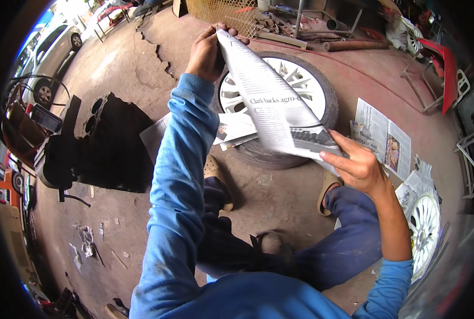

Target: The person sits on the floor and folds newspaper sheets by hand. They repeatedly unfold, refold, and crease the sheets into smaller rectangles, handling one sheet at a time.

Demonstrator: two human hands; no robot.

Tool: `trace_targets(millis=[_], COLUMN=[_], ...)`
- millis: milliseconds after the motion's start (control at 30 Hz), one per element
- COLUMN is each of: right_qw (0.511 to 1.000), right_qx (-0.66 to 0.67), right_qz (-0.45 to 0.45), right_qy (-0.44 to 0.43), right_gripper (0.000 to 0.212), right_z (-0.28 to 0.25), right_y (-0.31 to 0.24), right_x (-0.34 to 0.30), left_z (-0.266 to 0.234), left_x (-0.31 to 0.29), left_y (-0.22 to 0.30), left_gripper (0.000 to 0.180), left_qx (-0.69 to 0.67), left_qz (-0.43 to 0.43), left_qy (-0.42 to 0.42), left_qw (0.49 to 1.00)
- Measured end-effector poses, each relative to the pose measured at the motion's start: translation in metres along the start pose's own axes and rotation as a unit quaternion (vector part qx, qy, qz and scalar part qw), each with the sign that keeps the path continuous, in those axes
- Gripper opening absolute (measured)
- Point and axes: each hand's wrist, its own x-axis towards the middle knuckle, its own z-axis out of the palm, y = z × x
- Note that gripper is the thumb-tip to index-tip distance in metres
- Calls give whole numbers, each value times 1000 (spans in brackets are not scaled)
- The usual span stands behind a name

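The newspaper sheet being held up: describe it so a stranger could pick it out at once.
Start at the wheel lying flat on the concrete floor, white alloy spokes up. Above it a folded newspaper sheet stretches from the left hand down to the right hand. Unlike the other newspapers nearby, it is off the ground.

A dark engine block lies left; a white car stands beyond.

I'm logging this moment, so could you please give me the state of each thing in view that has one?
Left hand: raised, gripping the newspaper sheet's top edge.
Right hand: gripping the sheet's lower end.
Newspaper sheet: held up, stretched between both hands, creased.
Tyre: flat on the floor, white rim up.
Spare newspaper: lying open on the floor.
Second wheel: on the floor, partly covered with paper.
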Motion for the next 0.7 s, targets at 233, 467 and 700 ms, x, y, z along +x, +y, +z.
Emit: trace_targets(millis=[233,467,700], right_qw=[903,838,768], right_qx=[320,377,360], right_qz=[268,388,521], right_qy=[101,74,91], right_gripper=[82,70,30], right_z=[-23,-3,-11], right_y=[4,9,25], right_x=[13,32,18], left_z=[34,127,157], left_x=[-1,-21,-25], left_y=[-7,-52,-60], left_gripper=[13,15,24], left_qx=[70,91,130], left_qz=[27,-5,-4], left_qy=[-92,-212,-217], left_qw=[993,973,967])
